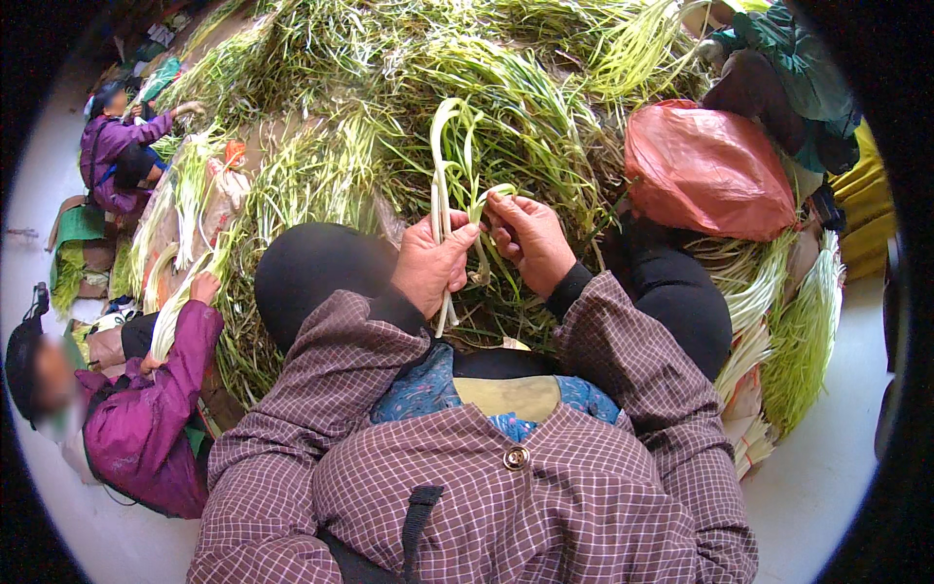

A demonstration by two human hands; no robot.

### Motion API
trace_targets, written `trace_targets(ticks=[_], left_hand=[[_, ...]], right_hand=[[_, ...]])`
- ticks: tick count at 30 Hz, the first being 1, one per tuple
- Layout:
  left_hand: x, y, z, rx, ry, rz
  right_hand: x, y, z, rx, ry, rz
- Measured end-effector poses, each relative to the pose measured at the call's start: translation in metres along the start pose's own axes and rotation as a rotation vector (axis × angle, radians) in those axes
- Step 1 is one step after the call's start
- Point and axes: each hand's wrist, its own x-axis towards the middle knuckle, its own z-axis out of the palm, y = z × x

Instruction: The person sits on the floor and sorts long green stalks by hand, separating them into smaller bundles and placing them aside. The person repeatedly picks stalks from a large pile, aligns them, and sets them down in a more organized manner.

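Long pale stalks of a leafy vegetable (440,212), perhaps garlic greens, are gripped in my left hand (435,257), with their green tops curling over above it. A further stalk with forked green leaves (474,208) stands between thumb and fingertips of the same hand. One of its leaves is pinched by my right hand (531,232), just to the right. The white stalk ends stick out below my left hand. Beyond both hands spreads a large heap of loose green stalks (503,109).
A red plastic sack (708,171) lies at right, with bundled pale stalks (803,328) below it. Two people in purple jackets (157,416) sit at left, one holding stalks (171,314). Another person in dark green (795,73) is at upper right. My knees (317,281) flank the hands.
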Motion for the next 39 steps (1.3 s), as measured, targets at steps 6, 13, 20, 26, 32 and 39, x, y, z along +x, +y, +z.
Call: trace_targets(ticks=[6,13,20,26,32,39], left_hand=[[0.001,0.002,-0.001,-0.094,0.035,-0.028],[0.005,0.006,-0.008,-0.345,-0.037,-0.133],[0.002,0.009,-0.006,-0.361,-0.087,-0.176],[0.003,0.014,-0.007,-0.313,-0.037,-0.160],[0.006,0.010,-0.013,-0.346,-0.045,-0.148],[0.003,0.015,-0.006,-0.152,-0.023,-0.120]], right_hand=[[-0.006,-0.001,0.005,0.030,-0.085,-0.041],[-0.016,-0.008,0.013,0.159,-0.139,-0.048],[-0.011,0.003,-0.013,0.250,-0.396,0.021],[-0.023,-0.010,-0.011,0.015,-0.536,0.178],[-0.027,-0.012,-0.006,-0.151,-0.322,0.097],[-0.023,0.004,-0.010,-0.413,-0.297,0.018]])
